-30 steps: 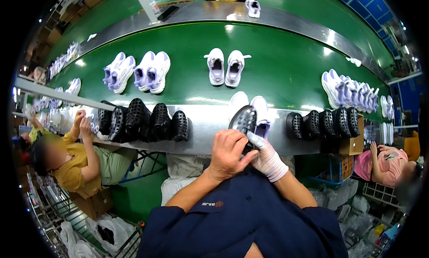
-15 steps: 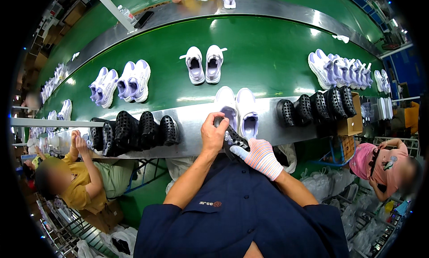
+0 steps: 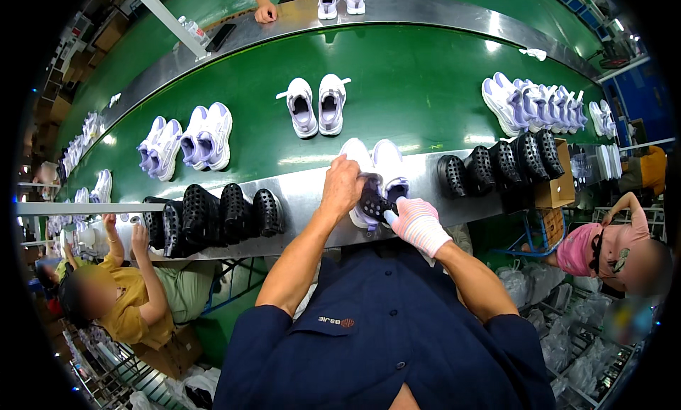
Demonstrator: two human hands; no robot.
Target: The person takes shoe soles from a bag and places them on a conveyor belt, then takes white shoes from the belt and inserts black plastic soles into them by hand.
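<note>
A pair of white shoes (image 3: 386,162) with lilac lining stands on the steel ledge (image 3: 305,190) right in front of me. My left hand (image 3: 342,186), bare, grips the left shoe of the pair at its opening. My right hand (image 3: 417,222), in a white and pink knit glove, pushes a black perforated insert (image 3: 373,205) into that shoe. The insert sticks out of the opening between both hands.
Rows of black inserts (image 3: 213,215) and more black inserts (image 3: 496,162) stand on the ledge left and right. The green conveyor belt (image 3: 425,91) carries several white shoe pairs (image 3: 318,106). A seated person (image 3: 120,296) is at lower left, another person (image 3: 610,247) at right, a hand (image 3: 266,13) beyond the belt.
My hands carried the black insert from in front of my body down to the white pair and now press it into the left shoe. The belt's shoes have shifted in view.
</note>
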